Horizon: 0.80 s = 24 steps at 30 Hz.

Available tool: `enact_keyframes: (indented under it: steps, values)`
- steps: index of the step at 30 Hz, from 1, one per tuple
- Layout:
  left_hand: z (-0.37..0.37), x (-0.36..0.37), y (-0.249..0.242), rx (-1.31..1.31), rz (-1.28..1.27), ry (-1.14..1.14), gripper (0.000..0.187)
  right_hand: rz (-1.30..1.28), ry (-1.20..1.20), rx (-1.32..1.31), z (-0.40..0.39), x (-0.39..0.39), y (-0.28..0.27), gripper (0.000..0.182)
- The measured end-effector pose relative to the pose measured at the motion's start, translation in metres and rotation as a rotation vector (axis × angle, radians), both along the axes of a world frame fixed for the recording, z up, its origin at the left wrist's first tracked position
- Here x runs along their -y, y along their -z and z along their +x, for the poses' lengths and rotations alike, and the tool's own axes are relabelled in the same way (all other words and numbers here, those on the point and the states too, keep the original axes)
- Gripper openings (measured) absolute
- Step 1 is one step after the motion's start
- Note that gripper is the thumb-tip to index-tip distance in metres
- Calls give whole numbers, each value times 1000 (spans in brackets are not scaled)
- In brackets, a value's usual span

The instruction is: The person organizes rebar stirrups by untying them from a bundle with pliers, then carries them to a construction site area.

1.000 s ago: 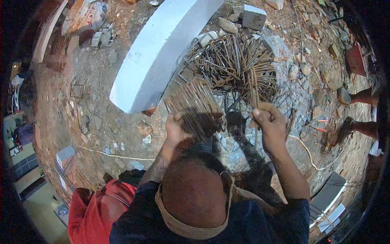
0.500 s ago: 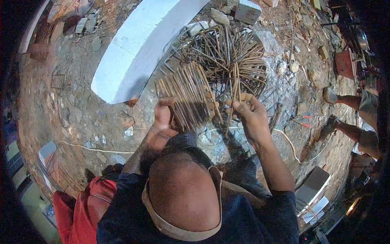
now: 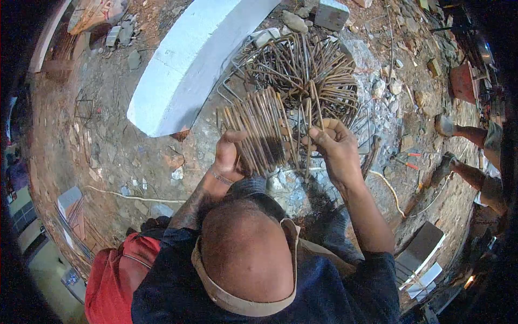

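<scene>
A bundle of rusty bent metal rods (image 3: 261, 132) lies in my left hand (image 3: 229, 154), whose thumb presses on its left side. The fingers of that hand are mostly behind the bundle. My right hand (image 3: 334, 146) pinches a few thin rods (image 3: 309, 121) just right of the bundle, between thumb and fingers. Just beyond both hands, a large tangled pile of bent rods (image 3: 302, 70) rests on the ground.
A long white block (image 3: 189, 65) lies at the upper left. Red-handled pliers (image 3: 407, 160) and a pale cable (image 3: 388, 186) are on the rubble at the right. Another person's legs (image 3: 469, 135) show at the right edge. A grey block (image 3: 421, 248) sits lower right.
The whole view has shifted slightly, with the scene a little further right. My right hand has moved slightly against the rods, still pinching them. My left hand still holds the bundle.
</scene>
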State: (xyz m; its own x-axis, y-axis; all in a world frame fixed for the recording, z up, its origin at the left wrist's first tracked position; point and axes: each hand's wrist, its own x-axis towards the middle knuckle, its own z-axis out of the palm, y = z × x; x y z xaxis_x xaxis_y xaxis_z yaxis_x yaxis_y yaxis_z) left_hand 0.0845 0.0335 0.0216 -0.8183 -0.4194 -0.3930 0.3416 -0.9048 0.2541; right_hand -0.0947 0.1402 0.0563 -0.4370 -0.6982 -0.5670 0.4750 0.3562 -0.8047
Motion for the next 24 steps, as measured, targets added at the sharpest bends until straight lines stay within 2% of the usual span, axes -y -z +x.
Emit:
enact_keyframes:
  steps: [3, 7, 9, 10, 12, 14, 17, 18, 19, 20, 22, 24]
  values:
    - [3, -1, 13, 1, -23, 22, 71, 67, -33, -107, -1, 1, 1, 22]
    - [2, -4, 8, 34, -52, 4, 72, -18, 33, -43, 2, 1, 0, 23]
    - [-1, -6, 3, 11, -36, -40, 71, -1, -28, -264, 2, -1, 1, 24]
    - [-1, -6, 5, 8, -35, -38, 71, 0, -25, -267, 1, -1, -4, 24]
    - [5, -6, 18, 34, -44, -64, 70, 16, -54, -444, -3, 0, -17, 23]
    - [10, -4, 18, 0, 20, -23, 69, -29, -36, -452, -11, -1, -15, 23]
    - [7, -4, 16, 23, -58, -52, 72, -286, 121, -4, -29, -6, -6, 20]
    - [8, -3, 21, -86, -75, -2, 73, -291, 122, -6, -28, -5, 0, 20]
    - [5, -1, 19, -197, -91, 51, 74, -289, 174, 107, -26, -3, 5, 19]
    - [4, -3, 16, -201, -97, 55, 74, -289, 226, 218, -25, -2, 11, 18]
    - [3, -7, 10, -227, -17, 29, 77, -193, 183, 268, -16, 0, 24, 16]
    - [4, -6, 10, -247, -13, 43, 79, -163, 202, 187, -3, 5, 35, 18]
